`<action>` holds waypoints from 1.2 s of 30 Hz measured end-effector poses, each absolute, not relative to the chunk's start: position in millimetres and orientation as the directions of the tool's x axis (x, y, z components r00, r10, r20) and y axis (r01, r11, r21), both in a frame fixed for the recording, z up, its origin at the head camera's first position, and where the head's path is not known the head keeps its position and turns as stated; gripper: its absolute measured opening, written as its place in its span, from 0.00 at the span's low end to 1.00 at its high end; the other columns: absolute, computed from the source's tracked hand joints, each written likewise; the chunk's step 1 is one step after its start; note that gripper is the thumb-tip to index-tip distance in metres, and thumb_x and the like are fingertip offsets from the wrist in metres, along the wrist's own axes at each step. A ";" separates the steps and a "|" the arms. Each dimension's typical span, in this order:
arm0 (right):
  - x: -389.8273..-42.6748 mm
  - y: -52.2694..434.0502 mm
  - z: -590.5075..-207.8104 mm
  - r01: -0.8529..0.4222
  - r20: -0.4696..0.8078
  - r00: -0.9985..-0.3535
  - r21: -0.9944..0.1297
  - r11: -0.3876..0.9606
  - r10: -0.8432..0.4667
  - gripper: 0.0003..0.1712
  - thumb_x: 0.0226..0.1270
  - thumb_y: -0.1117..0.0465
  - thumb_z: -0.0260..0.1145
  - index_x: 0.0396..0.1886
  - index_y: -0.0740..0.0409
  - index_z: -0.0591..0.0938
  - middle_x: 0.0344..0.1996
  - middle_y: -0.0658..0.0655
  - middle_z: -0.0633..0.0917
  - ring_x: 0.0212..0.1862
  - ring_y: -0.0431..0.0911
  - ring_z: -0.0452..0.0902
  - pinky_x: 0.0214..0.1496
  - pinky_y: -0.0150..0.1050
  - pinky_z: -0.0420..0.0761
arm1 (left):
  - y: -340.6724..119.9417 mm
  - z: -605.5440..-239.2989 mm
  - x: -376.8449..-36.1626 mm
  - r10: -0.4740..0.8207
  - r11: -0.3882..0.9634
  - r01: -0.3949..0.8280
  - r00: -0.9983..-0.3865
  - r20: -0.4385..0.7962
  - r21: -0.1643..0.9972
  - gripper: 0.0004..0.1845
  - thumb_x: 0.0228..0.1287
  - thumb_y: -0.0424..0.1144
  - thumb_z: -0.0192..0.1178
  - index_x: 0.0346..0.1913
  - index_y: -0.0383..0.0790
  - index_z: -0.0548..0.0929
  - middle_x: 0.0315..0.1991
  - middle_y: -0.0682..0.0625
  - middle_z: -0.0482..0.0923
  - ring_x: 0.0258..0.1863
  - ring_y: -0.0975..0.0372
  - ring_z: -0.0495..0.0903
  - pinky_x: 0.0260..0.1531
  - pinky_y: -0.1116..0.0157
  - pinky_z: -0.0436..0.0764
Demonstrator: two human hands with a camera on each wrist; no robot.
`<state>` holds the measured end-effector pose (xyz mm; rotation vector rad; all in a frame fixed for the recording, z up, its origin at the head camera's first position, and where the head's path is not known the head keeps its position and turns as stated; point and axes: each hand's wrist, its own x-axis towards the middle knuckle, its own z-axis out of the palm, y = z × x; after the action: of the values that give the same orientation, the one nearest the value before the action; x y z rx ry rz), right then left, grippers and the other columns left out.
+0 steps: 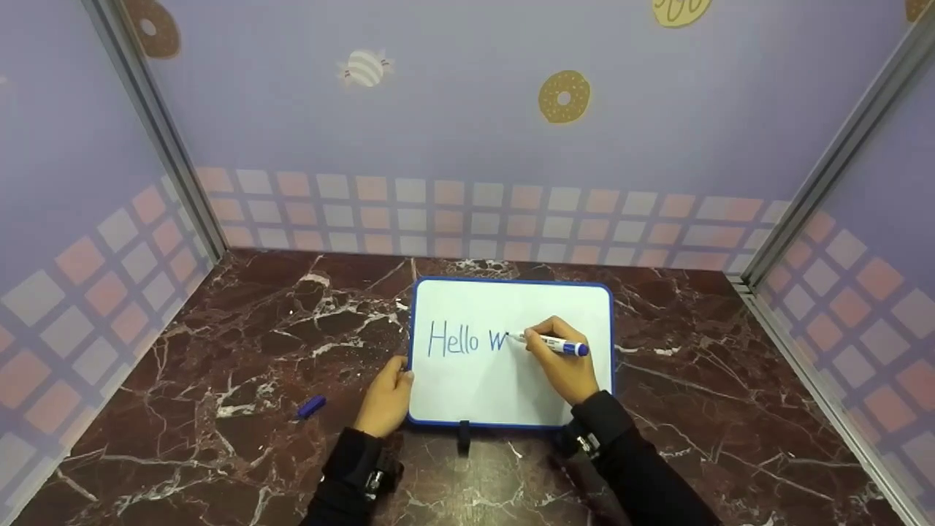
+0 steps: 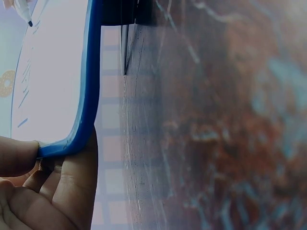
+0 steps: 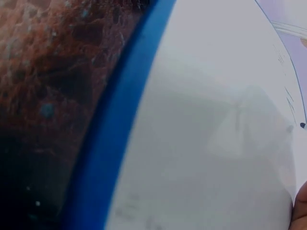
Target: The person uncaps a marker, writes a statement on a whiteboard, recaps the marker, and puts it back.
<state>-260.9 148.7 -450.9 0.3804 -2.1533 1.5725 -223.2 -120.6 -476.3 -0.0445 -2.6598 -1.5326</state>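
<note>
One marker cap is seen at the lower left of the head view, lying alone on the dark marbled tabletop, well apart from everything else. To its right, one left hand is found at the lower left corner of the single whiteboard; the corner is pinched, with the thumb on the white face and the other fingers under the blue frame, as is shown at the lower left of the left wrist view. One whiteboard is counted, lying flat just below the middle of the head view, its blue rim touching the tabletop. On it, the word "Hello" and the start of one further letter are written in blue. One small dark clip is seen at the middle of the board's lower edge. Further right, one right hand is curled round one marker, whose tip touches the board just right of the writing.

The lower right corner of the board is hidden by the right hand and sleeve. In the right wrist view the hand is cut off at the lower right edge, and only the marker tip is caught at the far right. In the left wrist view the writing is seen edge-on and cannot be read. The wrist pictures are blurred, so the tabletop pattern is hard to make out.
</note>
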 end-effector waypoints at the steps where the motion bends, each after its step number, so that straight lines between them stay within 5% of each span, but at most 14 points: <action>1: -260.5 149.1 -451.7 -0.469 0.504 -0.863 -0.827 0.311 0.039 0.06 0.63 0.68 0.66 0.26 0.61 0.81 0.23 0.56 0.85 0.26 0.38 0.76 0.28 0.30 0.73 | -120.9 -476.6 -223.0 -0.012 0.502 0.060 -0.997 0.076 0.863 0.16 0.73 0.34 0.46 0.58 0.31 0.72 0.44 0.36 0.80 0.40 0.52 0.77 0.44 0.52 0.77; 9: -259.5 148.3 -455.5 -0.458 0.495 -0.868 -0.831 0.317 0.043 0.07 0.62 0.70 0.66 0.25 0.61 0.80 0.22 0.56 0.85 0.26 0.37 0.76 0.28 0.29 0.73 | -121.9 -478.3 -222.6 -0.020 0.497 0.063 -0.996 0.083 0.865 0.15 0.72 0.33 0.47 0.57 0.31 0.73 0.38 0.39 0.79 0.36 0.54 0.76 0.39 0.56 0.76; 16: -258.6 147.0 -455.3 -0.457 0.494 -0.869 -0.826 0.331 0.032 0.06 0.61 0.71 0.67 0.25 0.63 0.81 0.23 0.59 0.85 0.26 0.35 0.76 0.30 0.28 0.74 | -121.6 -480.6 -224.8 -0.022 0.504 0.048 -0.997 0.069 0.863 0.16 0.73 0.34 0.46 0.59 0.30 0.73 0.45 0.35 0.80 0.43 0.50 0.78 0.48 0.49 0.77; 36: -255.8 153.4 -456.1 -0.453 0.495 -0.868 -0.816 0.361 0.029 0.10 0.60 0.70 0.66 0.20 0.57 0.80 0.19 0.52 0.82 0.24 0.38 0.74 0.26 0.30 0.72 | -120.0 -477.3 -223.9 -0.009 0.508 0.065 -0.997 0.081 0.859 0.17 0.73 0.33 0.46 0.59 0.29 0.72 0.47 0.34 0.79 0.44 0.49 0.77 0.50 0.48 0.76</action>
<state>-255.8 153.4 -456.1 0.3683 -2.2001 1.5204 -223.9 -120.0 -477.3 -0.0491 -2.6630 -1.5207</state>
